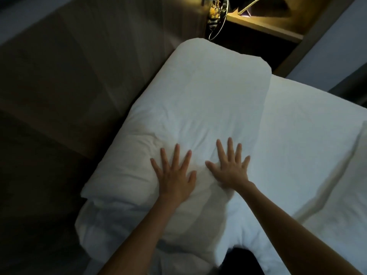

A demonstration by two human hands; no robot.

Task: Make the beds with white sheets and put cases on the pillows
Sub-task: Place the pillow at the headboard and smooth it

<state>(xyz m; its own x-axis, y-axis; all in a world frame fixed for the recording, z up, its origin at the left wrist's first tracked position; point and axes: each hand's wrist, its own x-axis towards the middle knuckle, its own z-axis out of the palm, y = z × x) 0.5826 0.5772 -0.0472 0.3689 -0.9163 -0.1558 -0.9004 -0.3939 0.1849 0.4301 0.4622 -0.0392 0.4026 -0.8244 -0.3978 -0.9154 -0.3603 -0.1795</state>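
Left hand (174, 175) and right hand (231, 165) spread flat, pressing the white pillow (188, 108). Pillow lies on the bed (297, 135). Lit shelf (264, 26) at 1 o'clock.

So we've got a plump rectangular pillow in a white fabric case (198, 108) lying flat and slantwise on the bed's white fabric sheet (297, 135), creased and dented near its closer end, with bunched white bedding (119, 225) under that end.
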